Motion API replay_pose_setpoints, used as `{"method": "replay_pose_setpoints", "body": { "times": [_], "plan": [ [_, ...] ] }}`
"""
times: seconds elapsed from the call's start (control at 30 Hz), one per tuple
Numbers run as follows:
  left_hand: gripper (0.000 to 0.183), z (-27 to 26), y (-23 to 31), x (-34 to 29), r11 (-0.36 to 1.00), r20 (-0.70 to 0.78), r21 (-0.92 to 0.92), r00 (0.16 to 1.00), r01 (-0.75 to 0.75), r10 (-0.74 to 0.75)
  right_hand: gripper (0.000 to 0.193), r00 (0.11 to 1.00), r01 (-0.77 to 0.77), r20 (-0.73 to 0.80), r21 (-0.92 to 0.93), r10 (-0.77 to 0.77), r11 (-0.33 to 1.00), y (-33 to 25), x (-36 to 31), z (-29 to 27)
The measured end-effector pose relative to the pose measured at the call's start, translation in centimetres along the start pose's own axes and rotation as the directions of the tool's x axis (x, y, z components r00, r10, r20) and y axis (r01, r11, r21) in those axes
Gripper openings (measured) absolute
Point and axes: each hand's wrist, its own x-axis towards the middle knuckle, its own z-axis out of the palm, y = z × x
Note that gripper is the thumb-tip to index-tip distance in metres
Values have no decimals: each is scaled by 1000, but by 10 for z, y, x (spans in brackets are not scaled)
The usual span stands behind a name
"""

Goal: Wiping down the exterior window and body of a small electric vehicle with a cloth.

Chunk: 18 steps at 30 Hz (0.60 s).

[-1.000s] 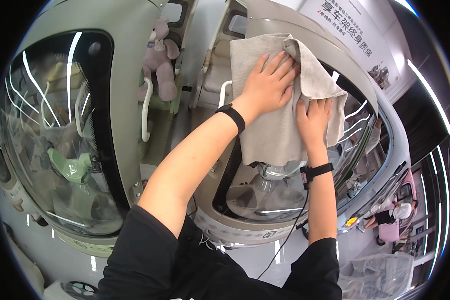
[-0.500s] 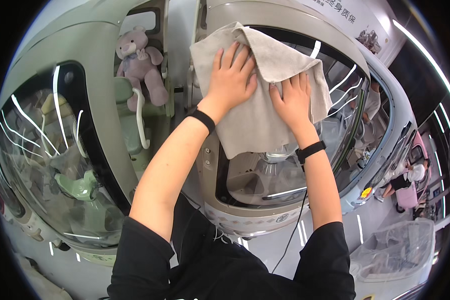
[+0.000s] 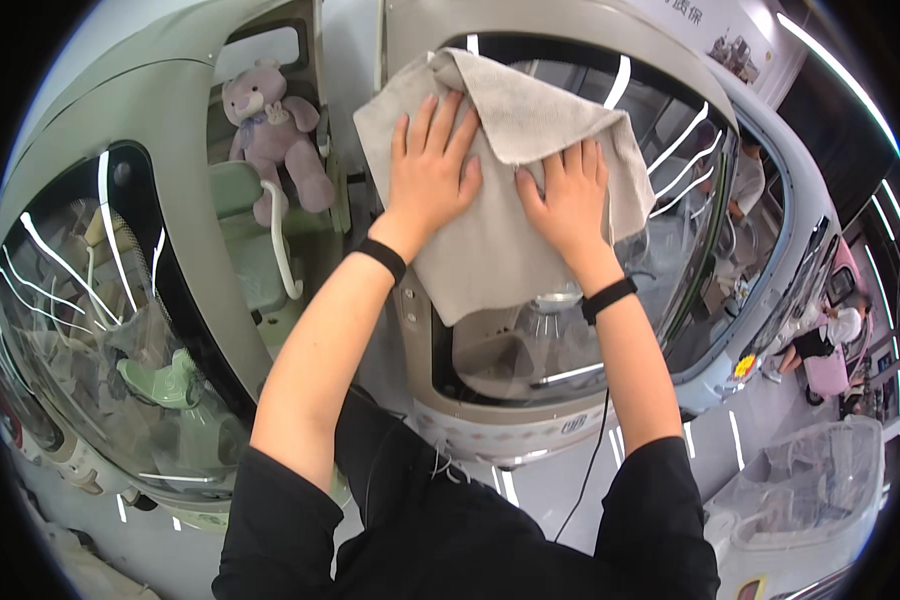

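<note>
A light beige-grey cloth (image 3: 500,235) lies spread over the windshield (image 3: 550,365) of a small beige vehicle (image 3: 420,290), its upper edge folded over into a flap. My left hand (image 3: 432,170) rests flat on the cloth's left half, fingers spread. On the right half, my right hand (image 3: 572,200) also lies flat with the thumb out, its fingertips at the lower edge of the flap. Neither hand grips the fabric. The cloth hides much of the glass; a grey interior shows below it.
A green vehicle (image 3: 195,200) stands close on the left, with a plush bear (image 3: 278,140) behind it. To the right is a pale blue vehicle (image 3: 705,390). A black cable (image 3: 588,475) hangs to the floor. Clear plastic sheeting (image 3: 800,480) is at lower right, a person (image 3: 838,335) farther off.
Both hands and the cloth sit a little farther left in the picture, the left hand more so. The view itself has shifted slightly. Both hands stay flat on the cloth.
</note>
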Motion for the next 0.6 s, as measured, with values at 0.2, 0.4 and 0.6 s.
{"method": "replay_pose_setpoints", "body": {
  "times": [0.2,0.4,0.6],
  "plan": [
    [66,1,1,-4,1000,-14,-10,1000,-15,15,53,1000,-1,-31,-4,1,1000,-1,-4,1],
    [67,0,-1,-8,1000,16,-23,1000,-6,6,55,1000,-13,-12,-1,13,1000,-3,-3,0],
    [68,6,0,-7,999,19,40,1000,12,-13,57,1000,-7,-8,3,7,1000,3,17,5]
  ]
}}
